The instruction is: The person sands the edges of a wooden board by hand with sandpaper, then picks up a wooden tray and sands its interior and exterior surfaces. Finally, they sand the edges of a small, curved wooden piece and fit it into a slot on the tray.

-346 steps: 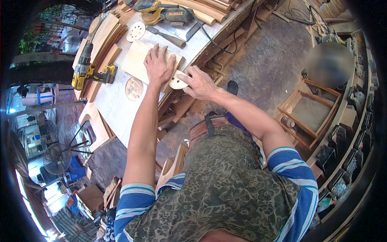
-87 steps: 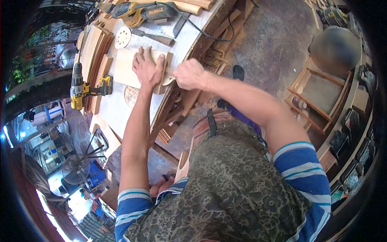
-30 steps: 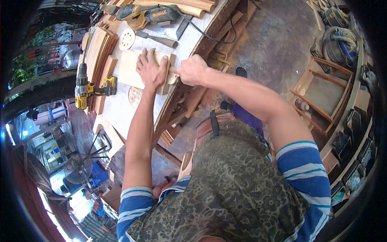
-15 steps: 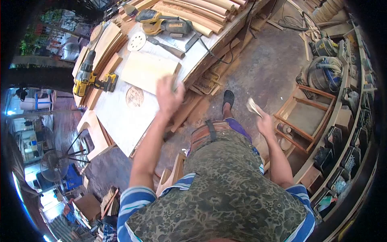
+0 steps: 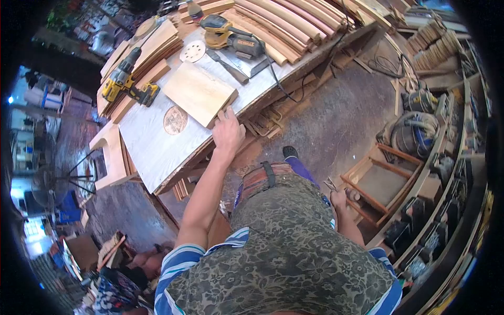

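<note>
My left hand touches the near right edge of a pale rectangular wooden board lying on the workbench; its fingers are curled at the board's edge. My right hand is low beside my right thigh, closed around a thin item too small to name. Behind the board lie a chisel-like tool, a round perforated disc and a yellow and black sander. To the board's left is a yellow cordless drill.
Curved wooden strips are piled at the back of the bench. A reddish wooden frame and a vacuum-like machine stand on the right. Shelving with bins runs along the far right. At lower left are a fan and cluttered items.
The camera view has shifted. My left hand, blurred above the board's corner before, now rests at its edge. My right hand has moved down, closer to my thigh.
</note>
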The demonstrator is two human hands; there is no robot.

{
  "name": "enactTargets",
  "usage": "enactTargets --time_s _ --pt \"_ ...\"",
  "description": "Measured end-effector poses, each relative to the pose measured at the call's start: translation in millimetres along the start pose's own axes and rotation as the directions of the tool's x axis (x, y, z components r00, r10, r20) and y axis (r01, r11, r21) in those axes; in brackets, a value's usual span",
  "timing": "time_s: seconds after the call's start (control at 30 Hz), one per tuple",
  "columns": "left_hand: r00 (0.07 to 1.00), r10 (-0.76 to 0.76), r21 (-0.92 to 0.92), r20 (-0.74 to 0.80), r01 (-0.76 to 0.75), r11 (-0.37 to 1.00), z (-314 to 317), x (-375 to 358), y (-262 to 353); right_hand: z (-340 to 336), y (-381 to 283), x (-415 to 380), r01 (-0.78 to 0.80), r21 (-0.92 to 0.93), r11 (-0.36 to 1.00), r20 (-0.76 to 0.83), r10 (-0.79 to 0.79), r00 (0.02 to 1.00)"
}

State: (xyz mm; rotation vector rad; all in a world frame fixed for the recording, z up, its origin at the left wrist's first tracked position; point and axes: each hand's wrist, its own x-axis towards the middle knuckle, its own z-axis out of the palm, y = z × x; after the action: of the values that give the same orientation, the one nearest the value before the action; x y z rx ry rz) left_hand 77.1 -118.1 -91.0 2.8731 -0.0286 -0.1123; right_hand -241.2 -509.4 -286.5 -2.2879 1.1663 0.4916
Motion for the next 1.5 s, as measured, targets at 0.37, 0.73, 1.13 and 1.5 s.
enactTargets --time_s 0.37,0.73,1.13,1.5 --pt "0.761 0.155 0.147 -0.63 -0.079 0.986 -130 -63 46 -25 -2 193 0.32 0.279 0.905 0.005 -0.335 0.942" --pt "0.666 0.155 0.154 -0.73 -0.06 0.986 -115 -79 85 -118 -113 268 0.368 0.0 0.93 0.241 -0.357 0.903" --pt "0.498 0.231 0.168 -0.836 -0.168 0.971 -113 -68 61 -94 -148 272 0.601 0.04 0.799 0.235 -0.592 0.771" --pt "0.428 0.29 0.154 -0.856 -0.325 0.933 -106 -57 37 -123 -151 187 0.492 -0.093 0.866 0.264 -0.455 0.851"
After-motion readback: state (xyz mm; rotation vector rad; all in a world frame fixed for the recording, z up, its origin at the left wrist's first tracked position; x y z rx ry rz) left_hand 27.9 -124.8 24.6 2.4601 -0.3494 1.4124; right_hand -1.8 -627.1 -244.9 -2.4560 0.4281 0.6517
